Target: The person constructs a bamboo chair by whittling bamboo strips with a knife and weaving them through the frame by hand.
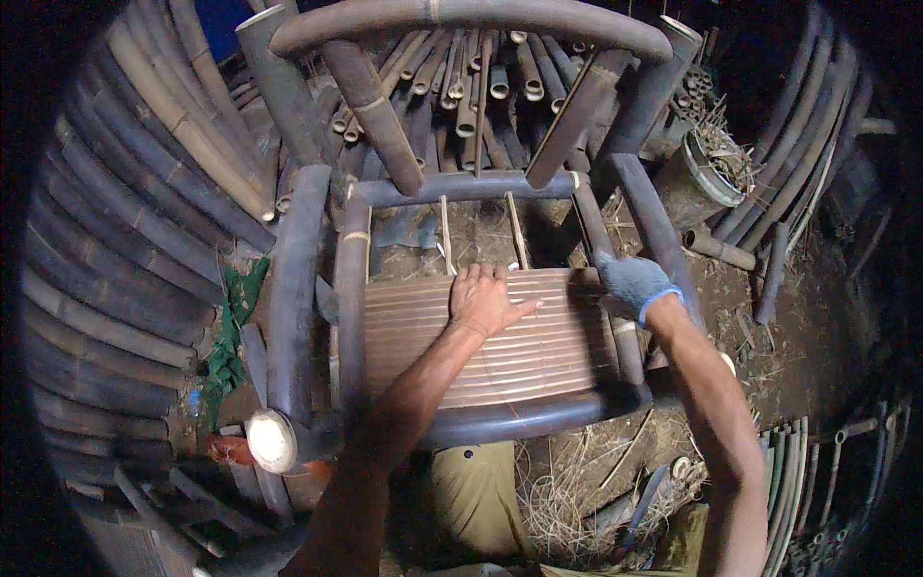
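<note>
A dark bamboo chair frame stands in front of me, its seat partly covered by a panel of thin bamboo slats laid side by side. My left hand, bare, rests on the slats with its fingers at their far edge and its thumb spread to the right. Two thin bamboo strips run from that edge to the rear rail. My right hand wears a grey-blue glove and is closed at the right side rail, by the slat ends. What its fingers hold is hidden.
Thick bamboo poles are stacked at the left, with more poles behind the chair. A bucket of shavings stands at the far right. Green cloth lies left of the chair. Bamboo shavings litter the ground near my legs.
</note>
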